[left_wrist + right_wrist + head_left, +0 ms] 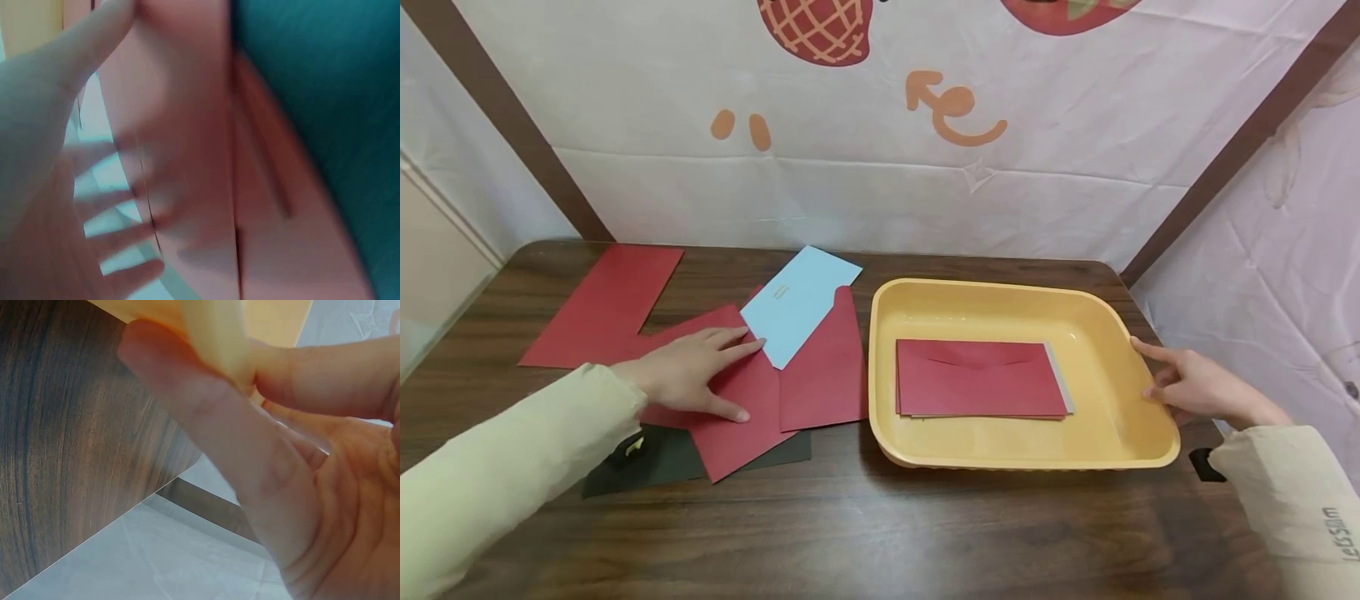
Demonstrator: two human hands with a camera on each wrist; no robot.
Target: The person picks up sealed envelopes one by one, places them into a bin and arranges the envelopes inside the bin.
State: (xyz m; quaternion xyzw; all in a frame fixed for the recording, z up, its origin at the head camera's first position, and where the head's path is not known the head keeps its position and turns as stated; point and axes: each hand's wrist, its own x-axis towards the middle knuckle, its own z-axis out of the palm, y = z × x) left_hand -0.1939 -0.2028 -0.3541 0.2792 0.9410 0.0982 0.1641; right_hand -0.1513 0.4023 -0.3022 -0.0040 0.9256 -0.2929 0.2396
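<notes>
My left hand (692,371) lies with fingers spread over a red envelope (760,425) in a loose pile on the left of the table. In the left wrist view, the fingers (112,206) are straight and apart above the red paper. A light blue envelope (797,300) overlaps the pile near the fingertips, beside another red envelope (823,367). My right hand (1202,383) pinches the right rim of a yellow plastic tray (1123,392). The right wrist view shows thumb and fingers on both sides of that rim (215,337). Inside the tray, a stack of red envelopes (977,379) lies flat.
Another red envelope (602,300) lies at the back left of the brown wooden table (880,533). A dark envelope (658,462) sits partly under the pile. Printed white cloth (865,183) hangs behind the table. A pale edge shows beneath the tray's stack.
</notes>
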